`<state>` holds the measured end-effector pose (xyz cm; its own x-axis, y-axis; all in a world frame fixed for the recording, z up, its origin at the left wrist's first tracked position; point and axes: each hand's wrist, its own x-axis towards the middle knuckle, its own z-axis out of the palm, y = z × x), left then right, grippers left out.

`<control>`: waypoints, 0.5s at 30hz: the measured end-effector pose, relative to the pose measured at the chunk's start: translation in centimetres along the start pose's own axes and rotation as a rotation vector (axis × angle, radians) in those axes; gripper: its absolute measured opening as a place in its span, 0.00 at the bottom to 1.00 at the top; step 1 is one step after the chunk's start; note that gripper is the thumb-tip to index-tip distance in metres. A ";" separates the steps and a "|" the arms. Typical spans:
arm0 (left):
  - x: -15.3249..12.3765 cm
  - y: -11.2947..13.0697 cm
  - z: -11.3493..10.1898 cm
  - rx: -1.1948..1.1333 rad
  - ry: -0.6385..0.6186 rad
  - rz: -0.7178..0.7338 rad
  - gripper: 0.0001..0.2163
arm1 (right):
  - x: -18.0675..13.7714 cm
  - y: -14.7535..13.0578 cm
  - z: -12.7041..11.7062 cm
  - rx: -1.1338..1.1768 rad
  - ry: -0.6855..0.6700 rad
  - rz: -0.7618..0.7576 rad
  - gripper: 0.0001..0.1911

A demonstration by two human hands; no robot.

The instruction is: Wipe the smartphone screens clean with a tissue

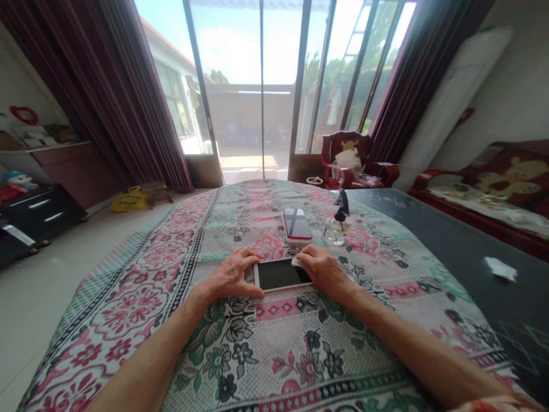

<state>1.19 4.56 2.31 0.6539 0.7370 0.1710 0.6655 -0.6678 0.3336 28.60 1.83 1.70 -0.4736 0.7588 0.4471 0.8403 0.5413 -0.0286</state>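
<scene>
Two hands, two phones, one bottle and one paper scrap lay in view on a flowered cloth [171,257]. The left hand [234,277] gripped the left end of the phone [278,274], fingers curled over its far edge and thumb along the near one. That phone lay flat and crosswise on the cloth, straight ahead between the hands, its screen dark and blank with a pale rim; both of its ends were covered by the hands. Just beyond it lay the second phone [297,224], lengthwise, dark-faced with a red edge. A small white wipe [297,262] peeked out at the near phone's right end, mostly hidden under the right hand [323,272], whose fingers were drawn together and pressed down on it. Right of the second phone stood a clear bottle [338,224] with a black spray top; its contents could not be made out. Far right, on the bare dark table [429,229], lay a blurred white scrap [497,268].
</scene>
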 end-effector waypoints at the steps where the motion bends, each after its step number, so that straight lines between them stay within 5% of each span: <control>1: 0.0 0.0 0.0 0.001 -0.004 -0.001 0.31 | 0.1 -0.1 0.0 0.030 0.011 -0.008 0.09; 8: 0.0 -0.1 0.2 -0.018 0.000 0.003 0.30 | 2.2 -1.3 0.1 0.065 -0.099 -0.205 0.05; 15: 0.0 -0.3 0.1 -0.010 -0.025 0.005 0.31 | 2.6 -1.4 -0.4 0.041 -0.196 -0.124 0.06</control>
<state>1.04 4.73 2.13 0.6663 0.7305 0.1496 0.6583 -0.6705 0.3420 26.30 2.93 3.25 -0.6179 0.7394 0.2672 0.7632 0.6458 -0.0221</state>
